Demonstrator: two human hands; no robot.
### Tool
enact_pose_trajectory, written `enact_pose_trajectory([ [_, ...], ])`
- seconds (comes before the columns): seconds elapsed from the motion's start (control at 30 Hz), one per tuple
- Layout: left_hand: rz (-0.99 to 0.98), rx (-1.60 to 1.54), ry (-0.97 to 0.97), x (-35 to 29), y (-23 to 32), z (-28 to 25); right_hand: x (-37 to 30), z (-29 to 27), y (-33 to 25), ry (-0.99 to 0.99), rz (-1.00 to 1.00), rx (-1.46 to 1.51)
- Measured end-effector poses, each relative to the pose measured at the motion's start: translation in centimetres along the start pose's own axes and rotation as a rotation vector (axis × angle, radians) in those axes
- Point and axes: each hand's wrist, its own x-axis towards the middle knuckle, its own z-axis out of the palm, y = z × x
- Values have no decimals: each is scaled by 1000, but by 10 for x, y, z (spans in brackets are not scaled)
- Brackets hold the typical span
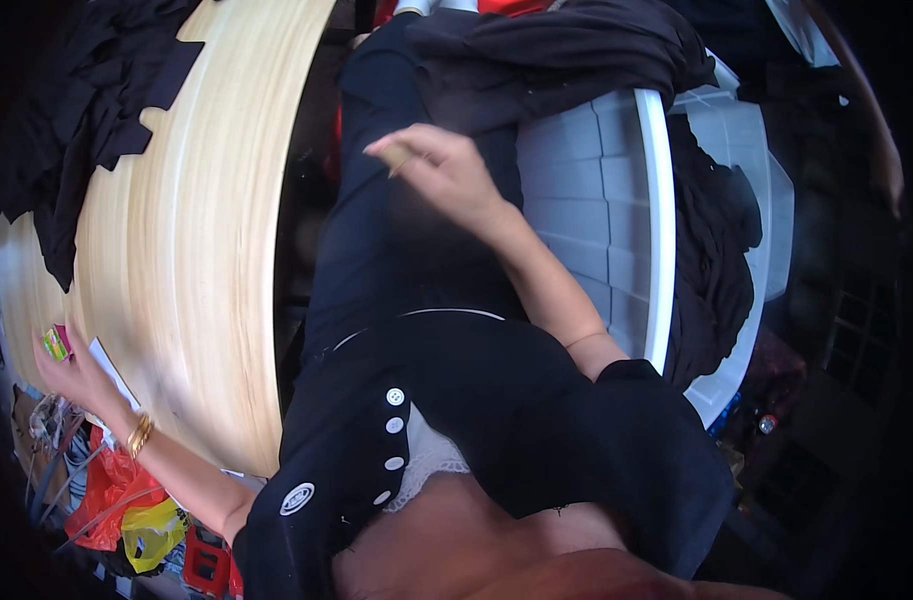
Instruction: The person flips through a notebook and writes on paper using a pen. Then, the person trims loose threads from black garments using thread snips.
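Green-and-pink packet [57, 343] sits at the far left of the frame, and from my remote seat I see it at the fingertips of the left hand [75, 375], which look closed on it, near the edge of the pale wooden table [202, 215]. At upper centre I watch the right hand [445, 172], blurred, with thumb and fingers clamped on a small tan piece [397, 158] that pokes out past them, above dark trousers [377, 240]. Dark cloth [87, 110] lies on the tabletop at upper left.
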Motion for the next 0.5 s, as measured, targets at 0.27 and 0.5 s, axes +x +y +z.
enact_pose_trajectory([
  [0.27, 643, -1014, -514, -10, 341, 64, -42, -63, 36, 588, 200, 158],
  [0.5, 644, -980, -229, -23, 489, 155, -68, -95, 72, 831, 346, 52],
])
